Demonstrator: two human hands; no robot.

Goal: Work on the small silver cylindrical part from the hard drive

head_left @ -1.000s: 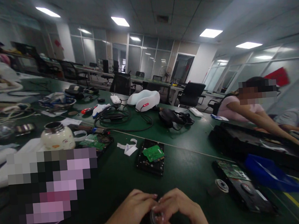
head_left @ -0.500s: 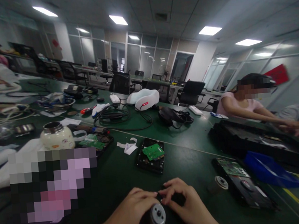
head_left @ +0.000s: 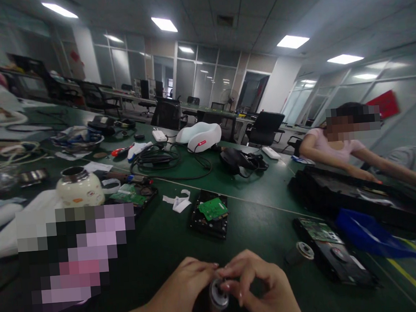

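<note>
A small metal cylinder with a round, holed silver end stands at the bottom centre, between my hands. My left hand curves around its left and far side, thumb low and fingertips at its top edge. From the right, my right hand reaches over it, its thumb and index finger pinched at the top of the cylinder. Anything tiny between those fingertips is too small to make out. Beyond the hands lies a black hard drive with a green circuit board on it.
On the right are a second cylinder, another drive, a blue sheet and a black casing that a person handles. A cream jar, cables and a white neck pillow stand farther back or left.
My right hand has moved left, and its fingertips now reach over the end of the cylinder. My left fingers have closed in around it. The person's arms have moved apart over the casing.
</note>
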